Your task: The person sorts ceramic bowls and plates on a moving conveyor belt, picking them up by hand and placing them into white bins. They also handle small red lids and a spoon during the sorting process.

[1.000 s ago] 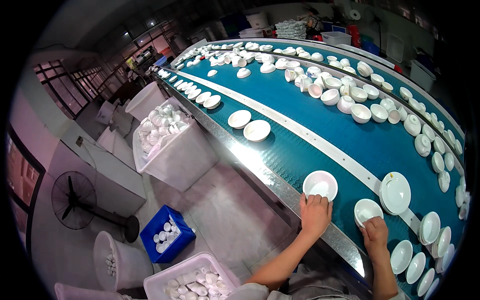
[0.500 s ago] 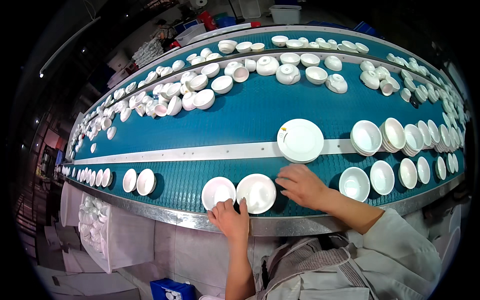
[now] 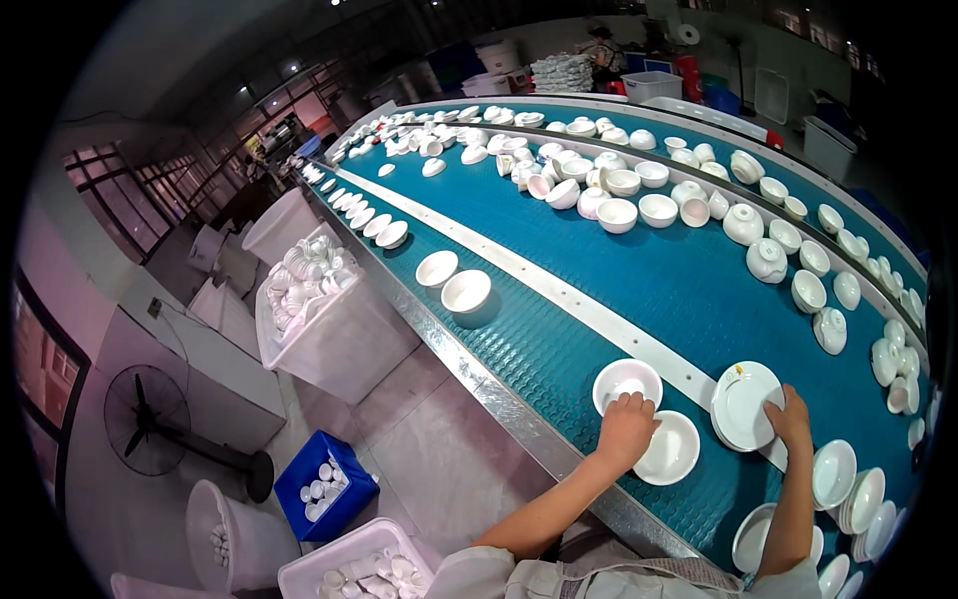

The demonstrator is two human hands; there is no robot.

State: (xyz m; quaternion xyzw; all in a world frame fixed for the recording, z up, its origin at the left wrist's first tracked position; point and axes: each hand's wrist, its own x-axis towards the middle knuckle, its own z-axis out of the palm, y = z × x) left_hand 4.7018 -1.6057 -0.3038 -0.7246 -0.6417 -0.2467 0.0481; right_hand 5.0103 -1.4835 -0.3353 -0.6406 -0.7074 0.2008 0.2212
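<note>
Far to the left of the white strip [image 3: 567, 293], on the floor, stands a fan [image 3: 143, 409]. Between it and the strip are a tall bin [image 3: 267, 534], a blue crate [image 3: 344, 507] with small cups in it, a big bin [image 3: 344, 349] heaped with dishes and, lowest, a tub [image 3: 409, 542] of more cups.

The strip runs along a teal belt [image 3: 549, 369]. On the strip's near side a row of bowls [image 3: 377, 225] leads down to two bowls [image 3: 466, 292] set side by side. Past the strip's far side lies a crowd of bowls [image 3: 617, 215], some upright, some tipped; well beyond it is a person [image 3: 602, 55].

Further right, on the near side of the strip, the left hand [image 3: 626, 439] is palm down, its fingers close together and hooked over the rim of the left bowl [image 3: 627, 377]. I cannot tell whether the thumb pinches it. The right bowl [image 3: 669, 451] stands just beside, near that thumb; both are upright.

The plates [image 3: 743, 409] are stacked over the strip, the top one marked with a yellow spot. At their right edge is the right hand [image 3: 790, 417], thumb over the rim, other fingers bunched along the outside; whether they reach underneath is hidden.

Rightmost, bowl stacks [image 3: 836, 474] follow the strip, with loose bowls [image 3: 750, 539] on its near side, partly behind the right forearm.
</note>
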